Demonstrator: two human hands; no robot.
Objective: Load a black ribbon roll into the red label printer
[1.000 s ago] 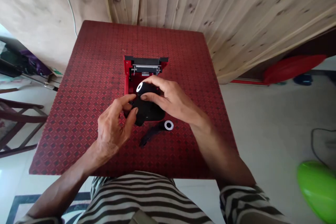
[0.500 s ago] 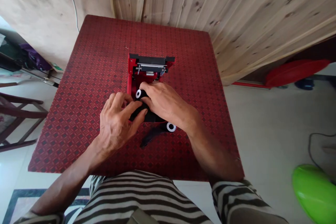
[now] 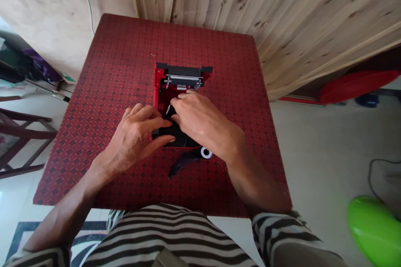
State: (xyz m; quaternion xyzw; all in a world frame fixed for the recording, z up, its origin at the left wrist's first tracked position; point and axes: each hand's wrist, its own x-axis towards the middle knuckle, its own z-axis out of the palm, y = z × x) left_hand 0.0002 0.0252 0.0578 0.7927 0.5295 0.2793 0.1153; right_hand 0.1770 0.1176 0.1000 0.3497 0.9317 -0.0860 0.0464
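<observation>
A red and black printer-like machine [image 3: 159,73] stands on the table with its lid raised toward the wall. My right hand [image 3: 206,123] reaches into it, fingers closed round a black ribbon roll [image 3: 169,111] whose white core end shows at the left. My left hand [image 3: 134,131] is at the machine's front left, thumb and fingers apart over the black surface [image 3: 177,135] there. Whether its fingertips press on that surface is unclear. A second roll with a white ring end [image 3: 206,152] lies in front of the machine, beside a dark loose strip [image 3: 183,162].
The table [image 3: 119,71] has a red patterned cover and stands against a wooden wall [image 3: 234,0]. A dark wooden chair [image 3: 25,133] is at the left. On the floor at the right are a green rounded object [image 3: 372,229] and a red one [image 3: 357,86].
My left hand's thumb and fingers have spread and drawn slightly left. The roll in my right hand has turned, so its white end shows narrower. The second roll stays in place.
</observation>
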